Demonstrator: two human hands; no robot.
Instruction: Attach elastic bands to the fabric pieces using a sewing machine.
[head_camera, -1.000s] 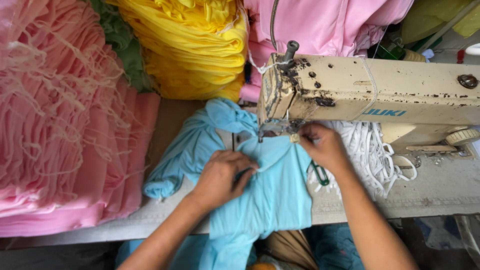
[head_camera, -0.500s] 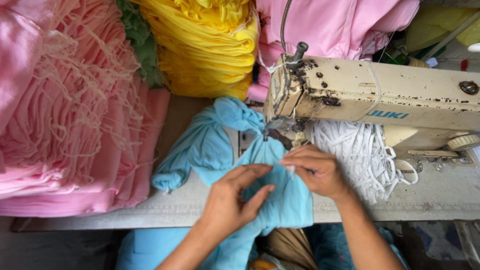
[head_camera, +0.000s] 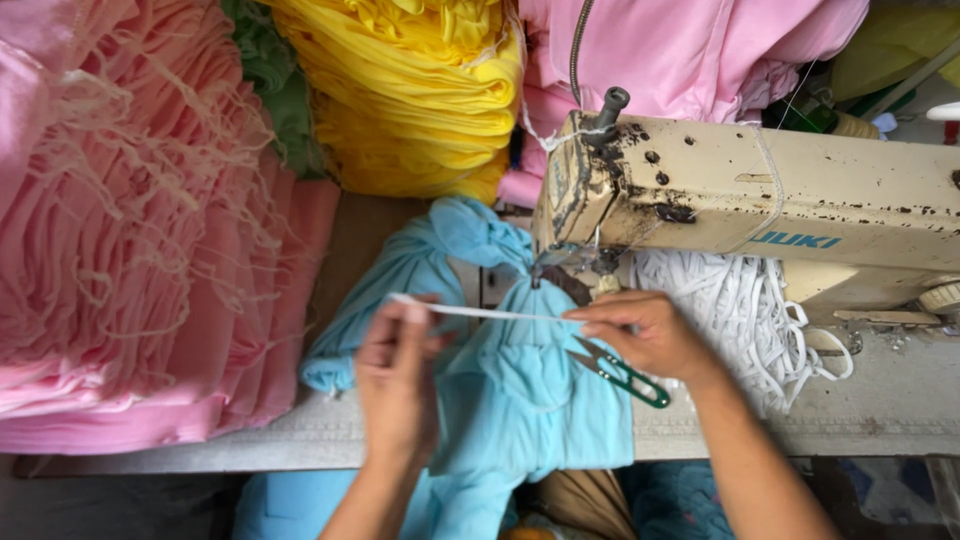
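Since half a second ago our two hands have drawn apart, and a white strip (head_camera: 480, 312) now stretches taut between them where before they huddled over the cloth. Our left hand (head_camera: 398, 385) has its fingertips pinched shut on the strip's left end, up near the thumb; our right hand (head_camera: 645, 335) pinches the other end between thumb and forefinger, fingers closed. The strip's long axis runs nearly level, left to right, dipping only slightly toward the right, and it hangs just above the light blue garment (head_camera: 520, 400), which lies bunched on the table (head_camera: 900, 410) below the needle. Either hand has an end; the right one is nearer the sewing machine (head_camera: 750, 190). The green-handled thread snips (head_camera: 622, 373) poke out from under the right hand, blades pointing up-left toward the strip; whether the hand holds them or they just lie there, we cannot tell. Outward now: a heap of white cord (head_camera: 740, 320) sits beneath the machine arm, pink fabric (head_camera: 130, 250) stacks at left, yellow fabric (head_camera: 420, 90) behind. The needle is in shadow and hard to make out, and the garment's lower part drops off the table edge out of view.
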